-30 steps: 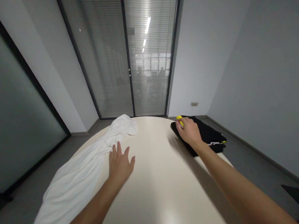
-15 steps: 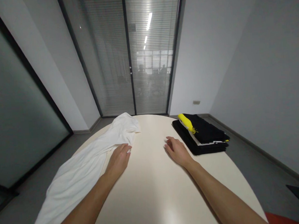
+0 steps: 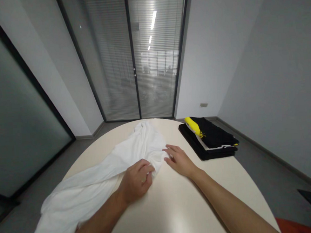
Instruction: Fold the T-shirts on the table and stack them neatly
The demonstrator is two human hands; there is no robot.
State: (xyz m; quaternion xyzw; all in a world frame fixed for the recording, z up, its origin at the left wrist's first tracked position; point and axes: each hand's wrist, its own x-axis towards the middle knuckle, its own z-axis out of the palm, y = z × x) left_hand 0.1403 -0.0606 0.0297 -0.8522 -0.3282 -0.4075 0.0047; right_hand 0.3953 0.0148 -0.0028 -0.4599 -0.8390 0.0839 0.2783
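A crumpled white garment (image 3: pixel 101 177) stretches from the middle of the table to its near left edge, partly under my left arm. My left hand (image 3: pixel 138 179) has its fingers curled closed on the garment's right part, bunching the fabric there. Just to the right, my right hand (image 3: pixel 180 160) is open, palm down. Its fingertips are at the garment's right edge, and I cannot tell whether they press on the cloth. The garment's exact kind does not show.
The round cream table (image 3: pixel 182 206) has a stack of folded dark clothes (image 3: pixel 214 135) at its right, with a yellow-marked piece on top. Glass doors with blinds (image 3: pixel 159 88) stand beyond the far edge. Something red (image 3: pixel 291 226) shows at the lower right.
My left hand has closed on the white garment and moved right, drawing the cloth toward the table's middle. My right hand has shifted slightly left and now meets the garment's edge.
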